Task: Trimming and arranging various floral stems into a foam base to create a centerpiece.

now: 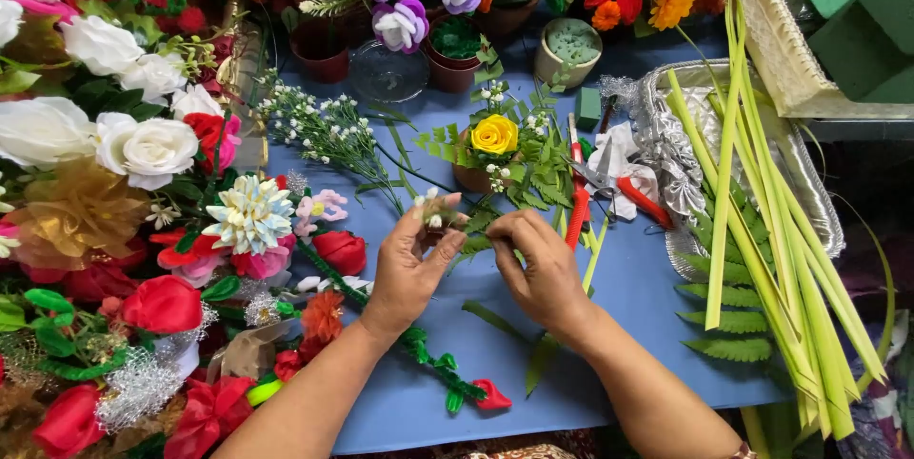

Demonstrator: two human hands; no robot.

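My left hand [407, 264] pinches a small sprig of white blossoms [430, 207] between thumb and fingers over the blue table [628, 297]. My right hand [543, 264] is closed on the green stem and leaves [476, 230] of the same sprig, close beside the left. Just beyond both hands stands a small brown pot [473, 176] holding a yellow rose [494, 134], fern leaves and tiny white flowers.
Artificial flowers [143, 149] pile up at the left. Red-handled scissors [619, 188] lie right of the pot. A foil tray [676, 188] with long green palm strips [762, 230] and fern fronds [733, 321] sits right. Potted flowers [400, 26] line the back. Green foam blocks [857, 11] top right.
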